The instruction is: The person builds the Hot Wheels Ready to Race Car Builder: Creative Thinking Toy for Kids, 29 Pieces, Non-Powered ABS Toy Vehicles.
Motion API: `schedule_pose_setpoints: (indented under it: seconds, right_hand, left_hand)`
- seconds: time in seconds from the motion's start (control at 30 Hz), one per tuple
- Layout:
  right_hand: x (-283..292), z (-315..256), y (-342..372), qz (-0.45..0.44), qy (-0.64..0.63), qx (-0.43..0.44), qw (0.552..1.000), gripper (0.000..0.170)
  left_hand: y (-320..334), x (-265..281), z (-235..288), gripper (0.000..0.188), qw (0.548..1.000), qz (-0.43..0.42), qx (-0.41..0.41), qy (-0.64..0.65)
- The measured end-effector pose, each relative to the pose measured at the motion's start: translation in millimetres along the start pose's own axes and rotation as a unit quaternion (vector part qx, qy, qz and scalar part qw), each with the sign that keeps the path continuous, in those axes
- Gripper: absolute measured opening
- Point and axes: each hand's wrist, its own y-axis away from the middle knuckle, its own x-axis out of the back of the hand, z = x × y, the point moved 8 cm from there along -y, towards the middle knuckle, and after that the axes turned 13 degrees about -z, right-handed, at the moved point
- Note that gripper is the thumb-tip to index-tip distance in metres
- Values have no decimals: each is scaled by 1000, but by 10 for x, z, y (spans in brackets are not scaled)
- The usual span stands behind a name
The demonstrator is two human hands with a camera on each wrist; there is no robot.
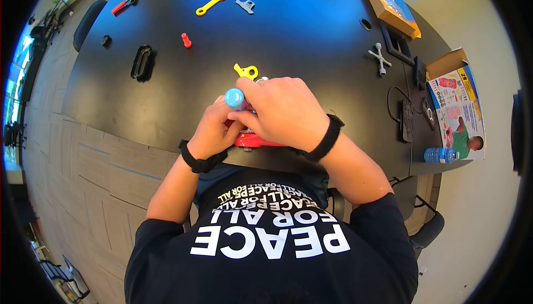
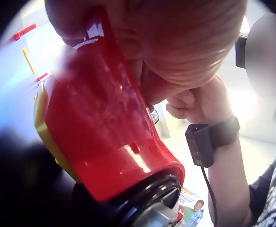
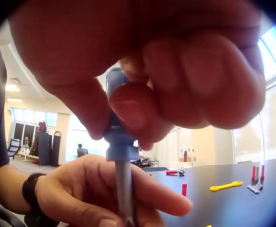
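My right hand (image 1: 288, 109) grips a screwdriver by its blue handle (image 1: 235, 99), which stands upright. In the right wrist view the metal shaft (image 3: 123, 189) runs down between the fingers of my left hand (image 3: 86, 189); its tip is hidden there. That left hand (image 1: 208, 129) holds a shiny red toy vehicle body (image 2: 100, 123) close to the table's near edge. A black wheel (image 2: 152, 198) and a yellow part (image 2: 43, 127) show on the body. Just beyond my hands lies a yellow toy piece (image 1: 247, 71).
Farther out are a yellow wrench (image 1: 211, 4), a grey piece (image 1: 245, 6), a red peg (image 1: 186, 40), a black oval frame (image 1: 141, 62) and a red-handled tool (image 1: 124, 4). To the right lie a cross-shaped wrench (image 1: 381, 59), boxes (image 1: 458, 104) and a water bottle (image 1: 441, 155).
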Motion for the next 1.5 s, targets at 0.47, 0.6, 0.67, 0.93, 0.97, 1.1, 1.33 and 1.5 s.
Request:
schedule_pose_setpoints:
  seconds: [0.47,0.6,0.67,0.93,0.97,1.1,1.33,1.5]
  right_hand:
    - [69,22,15,85,-95,101,987,35]
    - [96,48,25,78,-106,70,989,35]
    - [93,58,38,93,-106,66,988,35]
    - [499,454,637,263,-328,62,905,32]
    - [516,552,804,291,-408,54,864,36]
    - [269,948,1341,317,-460,-39,828,37]
    - [-104,1020,1560,291,-499,-95,811,39]
    - [-97,974,1621,279,-481,-105,824,38]
  left_hand:
    - [-89,13,130,27,998,29,-48,-28]
    - [-74,10,119,29,999,11,-11,-52]
    - [-73,7,109,29,999,8,-6,-50]
    - [-97,201,312,48,999,9,-16,-38]
    - [-79,341,339,53,994,7,-34,-101]
    - [-115,1176,91,62,978,78,29,-193]
    - [-735,1939,-1033,54,923,102,114,-352]
    - [-832,2017,-1505,31,877,40,223,-424]
